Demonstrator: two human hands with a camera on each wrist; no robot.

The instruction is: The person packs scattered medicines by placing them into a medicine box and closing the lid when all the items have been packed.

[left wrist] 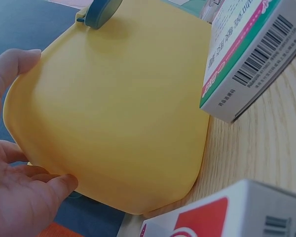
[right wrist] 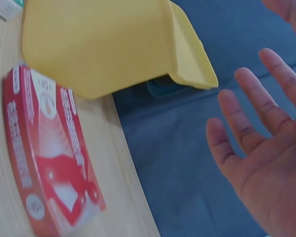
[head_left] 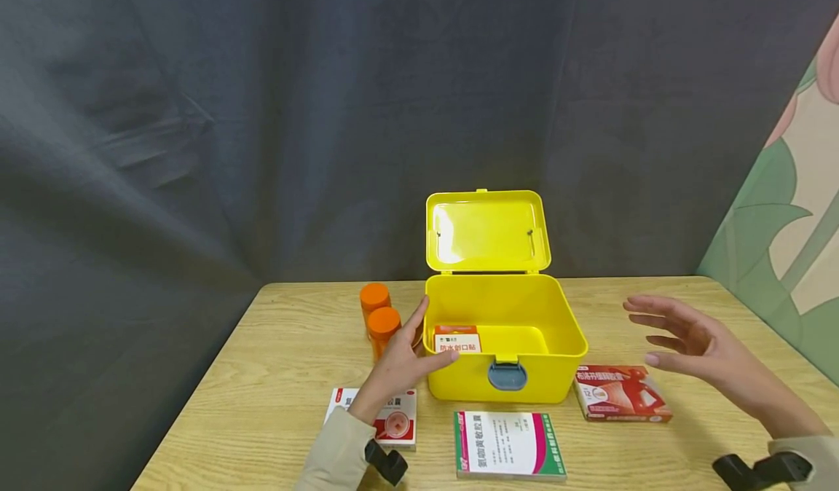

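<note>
A yellow lidded storage box (head_left: 459, 385) stands on the table with its lid (head_left: 491, 232) raised. Inside it on the left lies a small white and red carton (head_left: 457, 340). My left hand (head_left: 398, 366) holds the box at its front left corner, thumb at the front rim and fingers along the left side. In the left wrist view the thumb and fingertips touch the yellow wall. My right hand (head_left: 688, 338) hovers to the right of the box, holding nothing, its fingers spread and slightly bent. Below that hand lies a red medicine box (head_left: 623, 395).
Two orange-capped bottles (head_left: 384, 323) stand left of the yellow box, partly behind my left hand. A white and red medicine box (head_left: 397, 424) lies under my left forearm. A green, white and magenta medicine box (head_left: 507, 444) lies in front. Dark cloth (head_left: 406, 112) hangs behind the table.
</note>
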